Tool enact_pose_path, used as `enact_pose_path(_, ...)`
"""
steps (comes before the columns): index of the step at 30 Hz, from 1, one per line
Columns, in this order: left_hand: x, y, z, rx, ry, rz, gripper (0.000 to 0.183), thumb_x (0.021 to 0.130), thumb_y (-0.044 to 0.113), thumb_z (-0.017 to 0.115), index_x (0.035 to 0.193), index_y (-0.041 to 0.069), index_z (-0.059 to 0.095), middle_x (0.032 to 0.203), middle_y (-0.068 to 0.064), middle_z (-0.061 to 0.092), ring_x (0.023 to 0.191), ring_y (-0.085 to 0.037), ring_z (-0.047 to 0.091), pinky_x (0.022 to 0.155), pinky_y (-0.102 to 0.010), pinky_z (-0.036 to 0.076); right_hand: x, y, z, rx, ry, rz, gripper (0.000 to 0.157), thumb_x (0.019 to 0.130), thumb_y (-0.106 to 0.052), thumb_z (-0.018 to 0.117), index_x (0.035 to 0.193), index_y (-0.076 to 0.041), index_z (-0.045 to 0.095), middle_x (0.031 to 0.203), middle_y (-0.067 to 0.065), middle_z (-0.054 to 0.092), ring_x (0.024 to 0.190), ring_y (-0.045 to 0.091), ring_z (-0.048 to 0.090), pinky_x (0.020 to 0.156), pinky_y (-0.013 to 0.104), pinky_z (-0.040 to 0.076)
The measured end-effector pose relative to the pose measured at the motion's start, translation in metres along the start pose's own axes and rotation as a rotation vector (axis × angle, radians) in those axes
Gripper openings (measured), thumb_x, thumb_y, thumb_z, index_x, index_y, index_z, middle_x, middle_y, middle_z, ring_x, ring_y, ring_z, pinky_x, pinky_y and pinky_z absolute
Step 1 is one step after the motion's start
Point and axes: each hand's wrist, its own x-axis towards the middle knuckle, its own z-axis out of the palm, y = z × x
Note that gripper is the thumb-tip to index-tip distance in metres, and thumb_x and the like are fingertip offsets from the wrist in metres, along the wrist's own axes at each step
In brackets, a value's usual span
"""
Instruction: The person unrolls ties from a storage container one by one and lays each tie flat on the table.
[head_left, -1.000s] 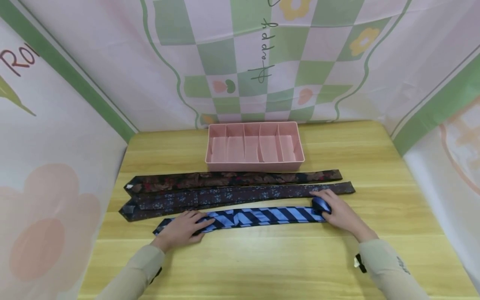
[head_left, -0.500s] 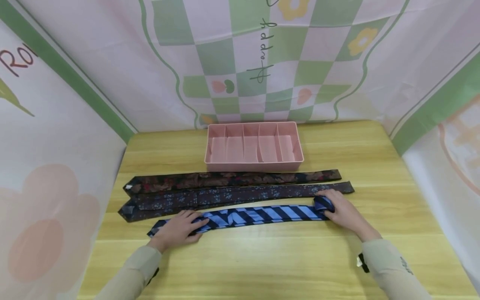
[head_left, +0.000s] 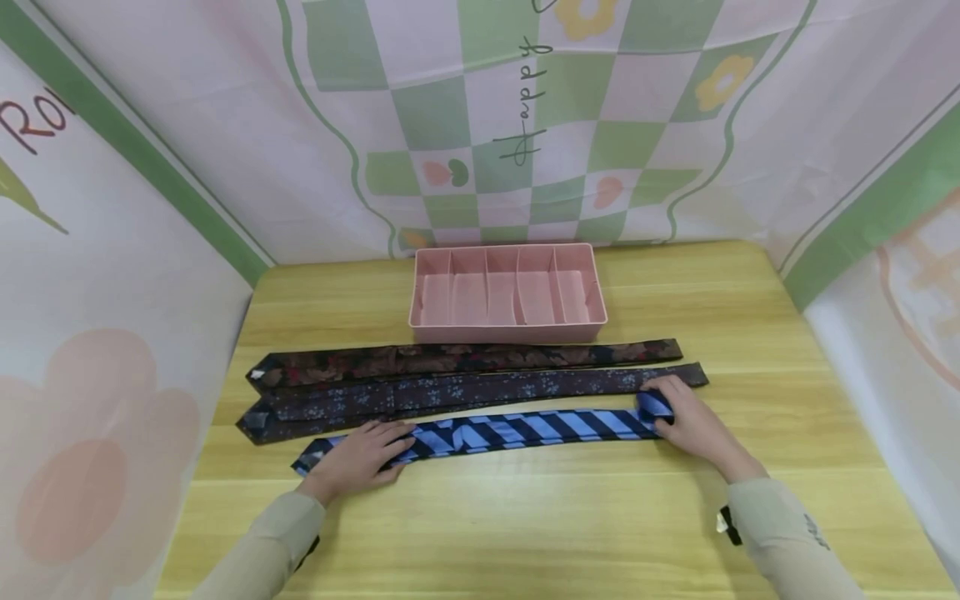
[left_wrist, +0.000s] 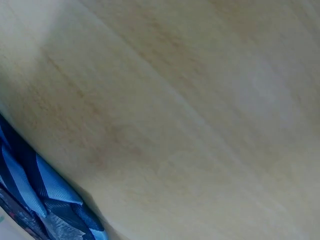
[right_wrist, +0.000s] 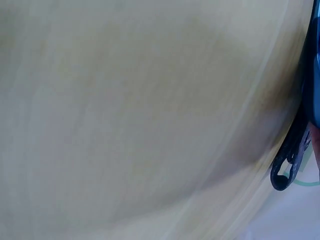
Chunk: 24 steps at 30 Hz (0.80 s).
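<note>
A navy and light-blue striped necktie (head_left: 547,427) lies lengthwise across the table, its right end rolled into a small coil. My right hand (head_left: 690,421) grips that coil between fingers and thumb. Over the tie's wide left part rests my left hand (head_left: 360,458), fingers spread across the fabric; the pointed tip shows beyond the wrist. Folds of the striped tie (left_wrist: 45,185) fill the lower left corner of the left wrist view. In the right wrist view only a blue strip of the tie (right_wrist: 315,90) shows at the right edge.
Behind the striped tie lie a dark tie with small blue flowers (head_left: 465,390) and a brown floral tie (head_left: 450,358), both stretched flat. A pink box (head_left: 510,333) with several compartments stands at the back of the wooden table (head_left: 540,533). Printed cloth (head_left: 420,117) hangs behind.
My right hand has slid slightly right with the coil, and more flat tie shows. My left hand and the tie's pointed tip have shifted a little left.
</note>
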Motion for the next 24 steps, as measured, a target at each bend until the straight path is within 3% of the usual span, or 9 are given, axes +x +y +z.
enact_pose_path(5, -0.003, -0.001, 0.001, 0.026, -0.01, -0.02, 0.042, 0.095, 0.039, 0.051, 0.133, 0.022, 0.054, 0.139, 0.001, 0.054, 0.123, -0.019, 0.054, 0.102, -0.041, 0.046, -0.003, 0.003, -0.004, 0.001, -0.01, 0.024, 0.058, 0.074, 0.008, 0.063, 0.13, 0.001, 0.047, 0.119, 0.027, 0.044, 0.104, 0.048, 0.052, 0.085, 0.064, 0.047)
enact_pose_path(14, -0.006, -0.005, 0.005, 0.017, -0.061, -0.038, 0.046, 0.097, 0.039, 0.045, 0.143, 0.032, 0.041, 0.139, 0.003, 0.054, 0.122, -0.019, 0.054, 0.106, -0.041, 0.043, -0.006, 0.014, -0.007, -0.052, 0.022, 0.043, 0.048, 0.074, -0.003, 0.07, 0.118, 0.004, 0.053, 0.117, 0.028, 0.051, 0.105, 0.047, 0.051, 0.088, 0.064, 0.044)
enact_pose_path(20, -0.007, -0.004, 0.001, 0.031, -0.067, -0.037, 0.047, 0.097, 0.038, 0.046, 0.143, 0.032, 0.041, 0.138, 0.001, 0.054, 0.121, -0.02, 0.054, 0.105, -0.042, 0.044, -0.007, 0.018, -0.011, -0.022, 0.004, 0.095, 0.049, 0.076, -0.003, 0.069, 0.119, 0.01, 0.049, 0.117, 0.032, 0.052, 0.107, 0.049, 0.051, 0.091, 0.064, 0.043)
enact_pose_path(24, -0.008, -0.005, -0.002, 0.02, -0.052, -0.035, 0.047, 0.096, 0.037, 0.049, 0.142, 0.03, 0.044, 0.136, 0.0, 0.056, 0.12, -0.021, 0.055, 0.103, -0.043, 0.045, -0.008, 0.019, -0.014, -0.038, -0.017, 0.083, 0.056, 0.077, -0.005, 0.068, 0.127, 0.008, 0.046, 0.115, 0.031, 0.052, 0.1, 0.046, 0.055, 0.084, 0.061, 0.048)
